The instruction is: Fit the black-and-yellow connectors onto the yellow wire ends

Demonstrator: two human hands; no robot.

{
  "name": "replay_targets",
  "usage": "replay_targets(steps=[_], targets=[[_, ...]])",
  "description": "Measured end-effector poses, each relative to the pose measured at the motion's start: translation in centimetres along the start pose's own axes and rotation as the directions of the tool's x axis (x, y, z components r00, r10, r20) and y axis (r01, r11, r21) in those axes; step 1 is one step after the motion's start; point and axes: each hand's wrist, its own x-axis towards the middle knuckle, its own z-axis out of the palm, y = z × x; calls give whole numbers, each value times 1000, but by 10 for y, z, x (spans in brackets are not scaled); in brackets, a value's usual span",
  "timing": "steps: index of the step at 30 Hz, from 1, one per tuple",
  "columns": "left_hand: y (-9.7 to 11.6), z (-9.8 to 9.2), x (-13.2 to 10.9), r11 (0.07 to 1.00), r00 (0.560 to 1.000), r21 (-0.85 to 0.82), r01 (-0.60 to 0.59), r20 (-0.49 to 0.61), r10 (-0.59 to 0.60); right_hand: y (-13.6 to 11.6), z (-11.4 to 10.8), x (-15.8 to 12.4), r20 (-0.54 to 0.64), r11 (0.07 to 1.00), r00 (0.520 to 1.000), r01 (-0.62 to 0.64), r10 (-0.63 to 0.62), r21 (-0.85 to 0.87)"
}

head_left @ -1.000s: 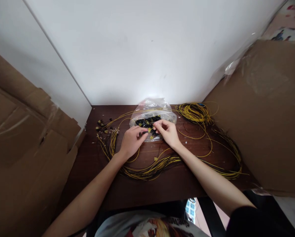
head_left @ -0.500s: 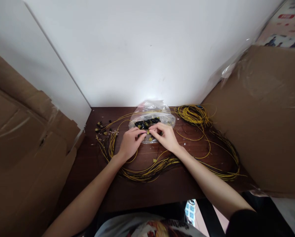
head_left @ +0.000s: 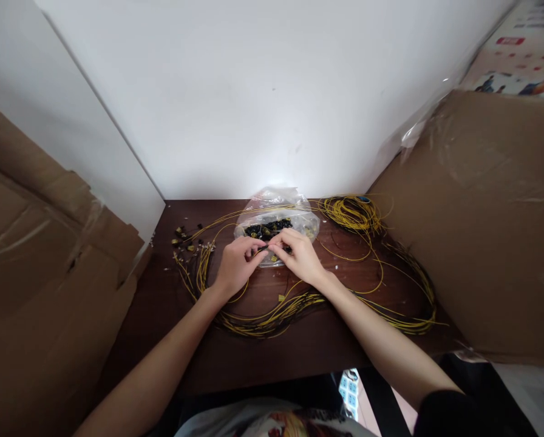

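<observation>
My left hand [head_left: 237,262] and my right hand [head_left: 300,255] meet fingertip to fingertip just in front of a clear plastic bag [head_left: 275,197]. Both are closed in a pinch, thumb against fingers. A small dark piece shows between the fingertips, mostly hidden, and I cannot make out its kind. In the bag lie many small black and yellow parts [head_left: 268,230]. A small yellow part [head_left: 274,258] is just below my right fingers. Another yellow piece [head_left: 282,298] lies by the bundle of yellow and black wires [head_left: 260,328], which curves beneath both forearms.
A coil of yellow wire [head_left: 351,213] rests at the back right of the dark wooden table [head_left: 272,358]. Loose small black and yellow parts [head_left: 180,233] lie at the back left. Cardboard [head_left: 39,273] borders the left side and a cardboard box [head_left: 495,224] the right; a white wall [head_left: 272,103] stands behind.
The fingertips have drawn closer together. The small yellow part seen between them before is now covered, and a dark piece shows there. The view has shifted slightly.
</observation>
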Motion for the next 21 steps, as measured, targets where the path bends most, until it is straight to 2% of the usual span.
replay_targets(steps=[6,13,21], targets=[[-1,0,1,1000,1000,-11,-13,19,13,0,-3,1,-1,998,1000,-17,17,-54],[-1,0,0,999,999,-24,26,45,-25,7,-4,1,-91,993,993,-85,78,-78],[-1,-1,1,997,996,-58,60,62,-56,6,3,-3,6,995,1000,10,-9,-95]])
